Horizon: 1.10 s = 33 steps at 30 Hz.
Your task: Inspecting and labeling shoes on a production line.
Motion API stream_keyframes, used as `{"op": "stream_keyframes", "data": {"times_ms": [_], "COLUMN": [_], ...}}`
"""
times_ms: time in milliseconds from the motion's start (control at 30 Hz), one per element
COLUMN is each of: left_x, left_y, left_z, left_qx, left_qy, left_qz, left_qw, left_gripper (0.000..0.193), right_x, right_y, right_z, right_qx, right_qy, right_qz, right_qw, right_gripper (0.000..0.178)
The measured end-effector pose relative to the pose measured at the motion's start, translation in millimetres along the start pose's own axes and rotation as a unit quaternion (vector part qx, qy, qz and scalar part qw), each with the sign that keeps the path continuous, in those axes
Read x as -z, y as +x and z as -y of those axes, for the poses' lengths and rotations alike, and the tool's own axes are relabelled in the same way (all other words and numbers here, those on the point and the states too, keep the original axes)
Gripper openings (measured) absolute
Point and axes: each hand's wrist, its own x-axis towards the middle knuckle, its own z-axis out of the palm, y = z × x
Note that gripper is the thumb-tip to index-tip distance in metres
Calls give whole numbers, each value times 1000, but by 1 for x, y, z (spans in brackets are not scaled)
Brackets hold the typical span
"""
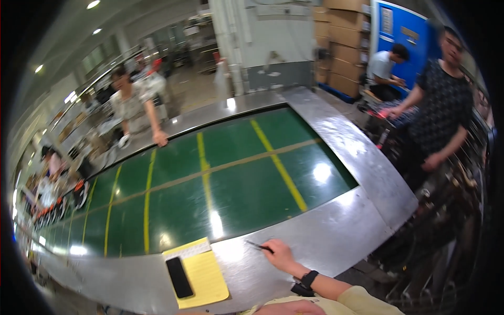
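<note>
- Work surface: broad metal frame [310,228], brushed grey sheet, scuffed, throwing back white glare; it rims the belt and bends with the lens toward the lower left.
- Inside the rim: green belt [176,210], smooth and slightly glossy, crossed by yellow stripes; one tan line runs along its length, through the stripes.
- Lower centre of frame: right hand [279,255] over the near metal edge, fingers drawn together, pinching a pen. Dark band [310,278] round the wrist; pale yellow sleeve beyond.
- Left hand: not made out at the lower edge; cannot tell its state.
- Pen [260,246]: thin, straight, dark, its far end pointing left. Located lower centre, just left of the fingertips, above bare metal. Cannot tell whether its tip touches.
- Left of the hand, lower centre-left: yellow paper [211,281], flat, matt, rounded at its lower right corner, a pale printed strip along the top.
- On the paper's left part: phone [180,277], black slab with rounded corners, lying slightly tilted.
- Upper left: person in a light top [134,100], one hand at the belt's far edge.
- Right: standing person in a dark patterned shirt [441,100].
- Upper right: seated person [386,71], stacked brown cardboard boxes [346,60], blue door [415,26].
</note>
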Motion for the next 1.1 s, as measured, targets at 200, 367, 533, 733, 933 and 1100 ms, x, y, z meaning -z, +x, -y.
{"op": "stream_keyframes", "data": {"times_ms": [200,367,533,733,933,1100], "left_x": [0,0,-3,3,8,27], "left_y": [15,23,18,15,-25,-140], "left_z": [-1,2,9,11,47,155], "left_qx": [6,21,-5,-28,64,356], "left_qy": [-36,-1,11,-10,22,303], "left_qz": [69,99,46,18,-53,-134], "left_qw": [997,995,999,999,996,874], "left_gripper": [23,18,18,19,17,14], "right_x": [-1,1,0,-4,-6,1], "right_y": [-2,-2,-1,1,1,-3], "right_z": [7,10,8,4,0,-1], "right_qx": [-11,-3,-16,10,12,-26], "right_qy": [0,3,-2,1,6,9], "right_qz": [4,-13,-6,-32,-22,27], "right_qw": [1000,1000,1000,999,1000,999], "right_gripper": [13,11,11,10,11,13]}}
